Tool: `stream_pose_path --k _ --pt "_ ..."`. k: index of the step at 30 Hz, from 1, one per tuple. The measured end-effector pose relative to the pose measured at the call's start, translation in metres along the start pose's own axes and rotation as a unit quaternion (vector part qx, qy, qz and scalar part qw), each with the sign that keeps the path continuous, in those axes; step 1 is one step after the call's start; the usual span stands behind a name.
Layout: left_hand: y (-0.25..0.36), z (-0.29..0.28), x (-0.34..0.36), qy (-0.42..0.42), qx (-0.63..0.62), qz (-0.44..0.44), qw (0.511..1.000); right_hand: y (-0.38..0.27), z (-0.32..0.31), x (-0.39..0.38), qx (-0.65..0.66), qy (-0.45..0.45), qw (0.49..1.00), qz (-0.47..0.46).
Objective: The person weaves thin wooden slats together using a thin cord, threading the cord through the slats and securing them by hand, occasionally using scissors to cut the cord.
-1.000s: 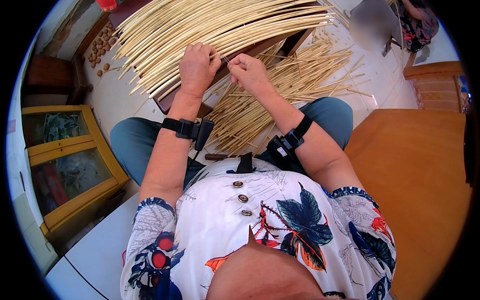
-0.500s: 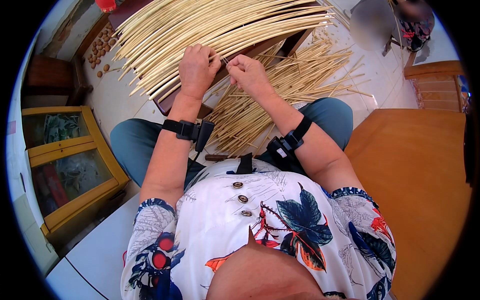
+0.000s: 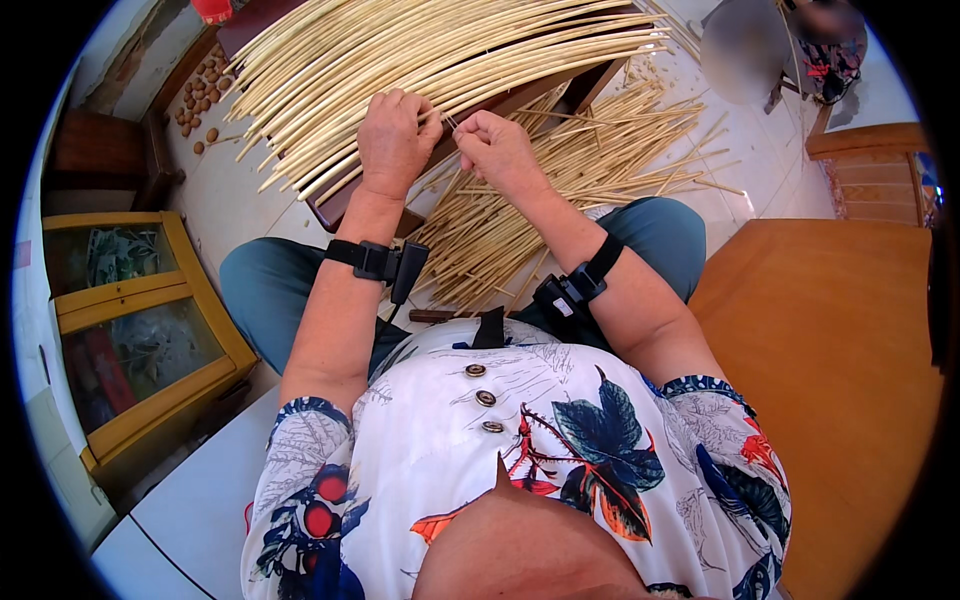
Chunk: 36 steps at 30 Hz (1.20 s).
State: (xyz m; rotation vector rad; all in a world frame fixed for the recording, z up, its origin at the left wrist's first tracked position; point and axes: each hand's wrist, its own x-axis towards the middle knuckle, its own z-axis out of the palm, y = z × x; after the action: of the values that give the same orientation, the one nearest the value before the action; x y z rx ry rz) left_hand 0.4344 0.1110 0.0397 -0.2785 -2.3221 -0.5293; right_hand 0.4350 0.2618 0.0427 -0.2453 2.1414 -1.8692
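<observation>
Little has changed over the last second: the left hand [image 3: 395, 140] stays clenched on the long pale canes [image 3: 430, 60] above the knees while the right hand [image 3: 497, 150] still pinches one thin strand [image 3: 447, 122], work continuing.

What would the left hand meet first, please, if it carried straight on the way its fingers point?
Probably the long pale reeds fanned out just beyond the left hand, whose fingers already seem to touch them; depth is hard to judge.

2 hands [image 3: 395, 140], 2 black wrist straps [image 3: 378, 262], 3 shirt buttons [image 3: 485, 398], 1 yellow cabinet [image 3: 130, 330], and way too many pale cane strips [image 3: 420, 55] to count.
</observation>
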Motion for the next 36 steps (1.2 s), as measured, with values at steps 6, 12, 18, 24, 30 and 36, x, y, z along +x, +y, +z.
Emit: stream_pose_path --k 6,12,18,24,30,36 --pt "0.0 0.0 0.0 -0.003 -0.001 -0.002 1.0 -0.002 0.001 0.0 -0.001 0.004 1.0 -0.002" --pt "0.0 0.0 0.0 0.003 -0.004 0.004 1.0 0.004 0.001 0.003 -0.015 0.005 1.0 -0.005" --pt "0.002 0.001 -0.001 0.001 -0.002 0.0 1.0 0.009 0.004 0.003 -0.025 0.021 0.998 -0.046" --pt "0.002 0.002 -0.003 0.017 -0.013 0.006 1.0 0.011 0.005 0.007 0.011 0.026 0.998 -0.049" --pt "0.002 0.003 -0.004 0.019 -0.019 0.006 1.0 0.021 0.007 0.014 0.006 0.033 0.998 -0.048" --pt "0.005 0.004 -0.002 0.033 -0.047 0.006 0.998 0.019 0.001 0.015 -0.02 0.03 0.999 -0.014"
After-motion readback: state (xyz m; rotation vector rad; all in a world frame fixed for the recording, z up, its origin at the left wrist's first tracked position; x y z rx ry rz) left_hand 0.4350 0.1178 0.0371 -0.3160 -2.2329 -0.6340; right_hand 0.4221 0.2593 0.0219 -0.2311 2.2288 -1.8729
